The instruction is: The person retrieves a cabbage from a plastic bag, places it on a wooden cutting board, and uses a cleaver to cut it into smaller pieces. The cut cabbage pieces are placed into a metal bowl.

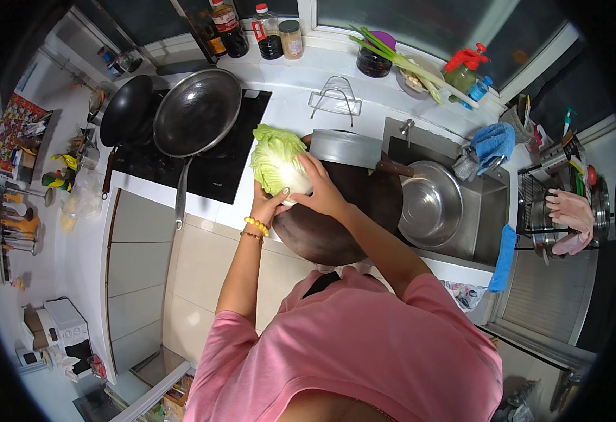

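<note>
Both of my hands grip a head of napa cabbage (278,158), with pale green leaves and a white base turned towards me. My left hand (269,203) holds it from the near left side, and my right hand (320,184) spreads over its right side. The cabbage is at the left edge of a round dark wooden chopping board (321,235); whether it touches the board is hidden. Across the far part of the board lies a cleaver (346,147), its wide blade to the left and its wooden handle (396,168) pointing right, towards the sink.
Left of the board, a frying pan (198,112) and a dark wok (126,111) sit on the black cooktop (218,182). A steel basin (431,203) stands in the sink (490,211). Behind are a wire rack (335,100), a scallion (405,66) and sauce bottles (230,31).
</note>
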`<state>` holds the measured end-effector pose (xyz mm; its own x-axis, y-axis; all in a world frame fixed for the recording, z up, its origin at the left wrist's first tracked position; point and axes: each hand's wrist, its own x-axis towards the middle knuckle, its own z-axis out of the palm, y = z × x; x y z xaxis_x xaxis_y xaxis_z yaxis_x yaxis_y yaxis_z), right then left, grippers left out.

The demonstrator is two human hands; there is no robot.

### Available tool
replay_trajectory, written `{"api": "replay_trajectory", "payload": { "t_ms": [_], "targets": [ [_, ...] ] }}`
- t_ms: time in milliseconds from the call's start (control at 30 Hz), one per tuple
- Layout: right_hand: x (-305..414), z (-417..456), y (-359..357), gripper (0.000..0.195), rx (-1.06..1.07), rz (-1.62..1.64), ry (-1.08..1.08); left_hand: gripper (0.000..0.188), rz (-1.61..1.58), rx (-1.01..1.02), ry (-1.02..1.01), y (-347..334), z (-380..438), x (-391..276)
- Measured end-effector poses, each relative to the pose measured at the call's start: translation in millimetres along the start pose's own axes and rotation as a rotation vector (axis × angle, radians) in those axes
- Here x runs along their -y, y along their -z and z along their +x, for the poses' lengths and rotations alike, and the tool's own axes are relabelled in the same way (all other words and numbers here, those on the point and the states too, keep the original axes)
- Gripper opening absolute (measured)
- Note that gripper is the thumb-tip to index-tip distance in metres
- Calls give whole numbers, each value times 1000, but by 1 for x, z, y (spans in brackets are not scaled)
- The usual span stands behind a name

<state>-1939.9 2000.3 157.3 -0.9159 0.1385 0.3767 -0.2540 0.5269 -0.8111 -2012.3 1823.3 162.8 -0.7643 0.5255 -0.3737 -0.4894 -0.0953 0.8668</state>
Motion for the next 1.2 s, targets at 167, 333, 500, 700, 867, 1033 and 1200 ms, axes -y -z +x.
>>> {"api": "replay_trajectory", "payload": {
  "t_ms": [167,333,500,700,867,1033,1200],
  "targets": [
    [-2,-5,4,82,-23,-31,-32,95,182,-47,55,9,5,2],
    [-1,-7,-1,75,-28,-241,44,105,318,-120,-330,13,16,41],
    [-5,-6,-5,72,-37,-306,90,102,199,-107,-436,-2,18,44],
    [-1,-1,-6,76,-36,-242,14,98,186,-60,-446,4,22,43],
    [0,11,9,79,96,-121,-30,112,323,-34,-448,13,24,53],
    [-8,12,16,69,72,-88,46,128,682,-225,-461,-8,18,43],
    [-16,7,9,61,-118,-44,-14,128,770,-341,-447,-31,18,28]
  ]
}}
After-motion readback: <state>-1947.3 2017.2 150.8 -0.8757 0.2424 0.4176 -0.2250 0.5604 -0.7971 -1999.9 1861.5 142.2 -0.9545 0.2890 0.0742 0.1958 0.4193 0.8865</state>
